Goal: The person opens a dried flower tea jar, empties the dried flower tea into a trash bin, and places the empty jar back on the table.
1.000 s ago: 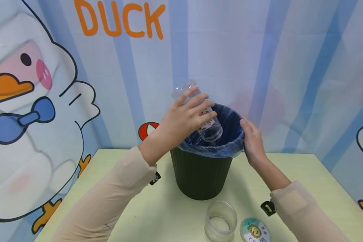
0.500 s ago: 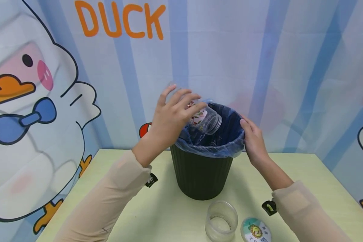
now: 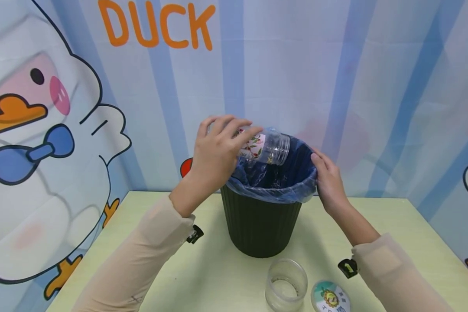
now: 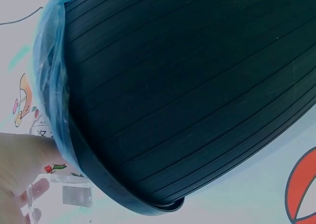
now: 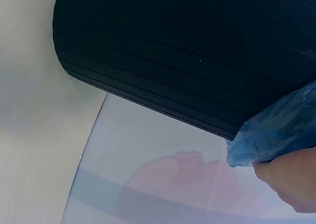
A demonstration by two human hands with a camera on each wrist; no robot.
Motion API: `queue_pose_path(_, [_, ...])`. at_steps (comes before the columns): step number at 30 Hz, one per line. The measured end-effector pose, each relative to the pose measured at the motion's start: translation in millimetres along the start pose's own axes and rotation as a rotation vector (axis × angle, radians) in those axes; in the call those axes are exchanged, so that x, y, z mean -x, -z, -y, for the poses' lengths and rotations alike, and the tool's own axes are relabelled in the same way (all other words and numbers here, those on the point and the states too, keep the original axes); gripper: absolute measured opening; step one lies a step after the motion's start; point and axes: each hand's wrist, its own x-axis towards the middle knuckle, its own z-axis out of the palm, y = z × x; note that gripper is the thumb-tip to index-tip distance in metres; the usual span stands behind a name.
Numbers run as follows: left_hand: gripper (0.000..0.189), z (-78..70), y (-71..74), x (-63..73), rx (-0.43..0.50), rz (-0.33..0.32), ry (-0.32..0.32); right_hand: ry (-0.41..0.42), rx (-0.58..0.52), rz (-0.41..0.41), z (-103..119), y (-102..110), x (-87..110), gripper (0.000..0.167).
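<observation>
My left hand point(image 3: 215, 151) grips a clear plastic jar point(image 3: 276, 147) with a flower-print label. The jar lies nearly level over the bin's mouth, its threaded open end pointing right. Part of the jar's base is hidden behind my fingers. In the left wrist view the hand point(image 4: 19, 169) and the jar point(image 4: 76, 194) show beside the bin's rim. My right hand point(image 3: 329, 180) pinches the rim of the dark ribbed trash bin point(image 3: 261, 227) on its right side, over the blue bag liner point(image 3: 273, 195). The right wrist view shows that hand point(image 5: 291, 177) against the liner point(image 5: 276, 130).
A clear round container point(image 3: 285, 288) with small dark specks inside stands in front of the bin. To its right lies a round printed lid point(image 3: 330, 297). The pale table point(image 3: 203, 264) ends at a duck-print curtain point(image 3: 288, 65) behind.
My left hand has shifted left, and the jar has swung from steeply tipped mouth-down to nearly level. The right hand has stayed at the bin's rim.
</observation>
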Motion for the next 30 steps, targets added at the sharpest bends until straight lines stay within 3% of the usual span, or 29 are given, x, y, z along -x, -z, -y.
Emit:
queue_pose_path(12, [0.073,2.1,6.5,6.2,0.069,0.029,0.082,-0.015,-0.073,0.012,-1.7,-0.5,0.0,0.059])
queue_pose_path(19, [0.076,6.8,6.8,12.0,0.144,-0.045,0.126,-0.04,-0.16,0.032,-3.9,2.1,0.4,0.061])
queue_pose_path(30, [0.076,8.9,14.0,21.2,0.204,-0.126,0.286,0.019,-0.276,0.009,-6.6,6.9,2.0,0.063])
